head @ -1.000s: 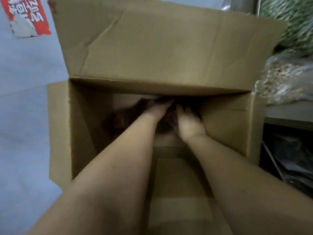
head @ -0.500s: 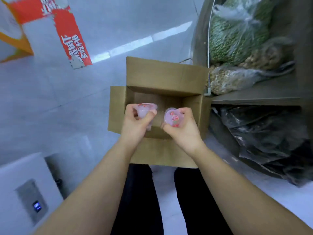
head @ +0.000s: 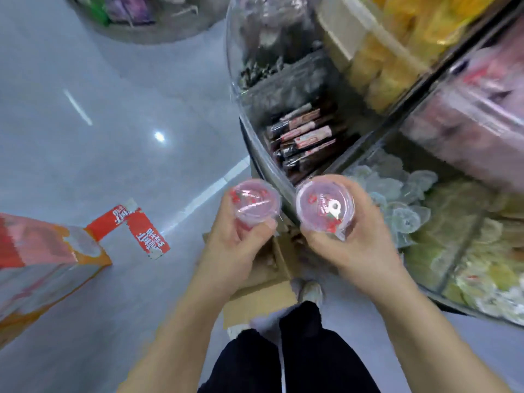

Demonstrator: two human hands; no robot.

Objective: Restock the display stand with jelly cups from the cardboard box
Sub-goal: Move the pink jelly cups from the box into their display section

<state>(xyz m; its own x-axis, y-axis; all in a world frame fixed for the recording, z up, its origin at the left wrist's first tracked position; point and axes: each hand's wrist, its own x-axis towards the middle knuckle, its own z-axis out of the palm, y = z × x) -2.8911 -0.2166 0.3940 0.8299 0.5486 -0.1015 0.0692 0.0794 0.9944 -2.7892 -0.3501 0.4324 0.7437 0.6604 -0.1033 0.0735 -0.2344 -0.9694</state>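
Both hands have risen from the box; each grip clasps 1 jelly cup (head: 254, 204) beside the display stand (head: 272, 163).

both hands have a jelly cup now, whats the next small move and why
Probably carry both cups right, over the clear wall of the display stand, and set them in a compartment. The left hand grips one pink jelly cup, the right hand another, both lifted clear of the cardboard box. Which compartment takes pink cups is too blurred to tell.
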